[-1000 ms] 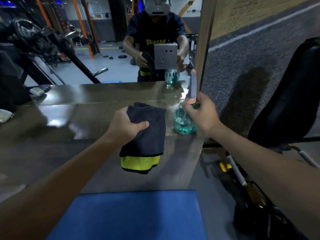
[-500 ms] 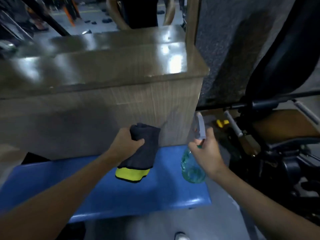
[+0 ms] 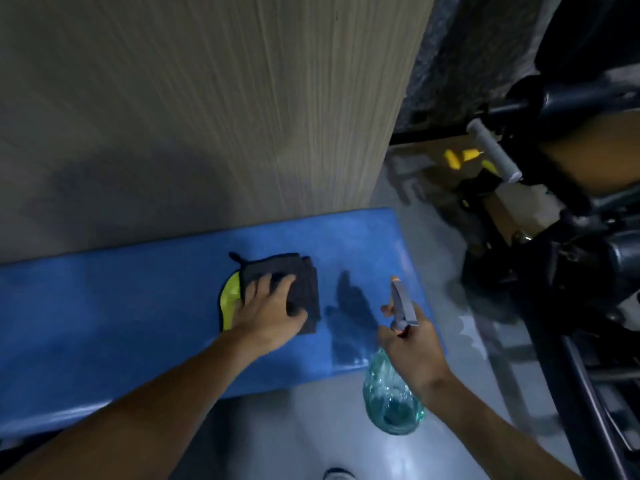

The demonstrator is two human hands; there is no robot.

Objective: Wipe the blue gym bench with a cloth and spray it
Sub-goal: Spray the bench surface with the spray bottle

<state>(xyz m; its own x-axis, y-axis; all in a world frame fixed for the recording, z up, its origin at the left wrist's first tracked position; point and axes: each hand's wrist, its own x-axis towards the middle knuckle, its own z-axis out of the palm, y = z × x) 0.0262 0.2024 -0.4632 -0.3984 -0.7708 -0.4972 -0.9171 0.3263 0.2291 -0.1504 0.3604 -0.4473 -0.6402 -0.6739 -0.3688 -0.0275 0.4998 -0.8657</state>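
The blue gym bench (image 3: 138,317) runs across the lower middle of the head view, its right end near the centre right. A folded dark grey cloth with a yellow underside (image 3: 304,289) lies flat on the bench pad. My left hand (image 3: 266,313) presses on the cloth with spread fingers. My right hand (image 3: 412,344) grips the neck and trigger of a clear teal spray bottle (image 3: 393,400), held just off the bench's right end, nozzle pointing toward the pad.
A wood-grain cabinet side (image 3: 207,116) rises directly behind the bench. Black gym machine parts with a grey handle (image 3: 495,150) crowd the right side. Pale glossy floor (image 3: 311,438) lies below the bench.
My view tipped down from the cabinet top to the bench. My left hand lowered the cloth onto the blue pad and flattened on it. My right hand brought the bottle down beside the bench end.
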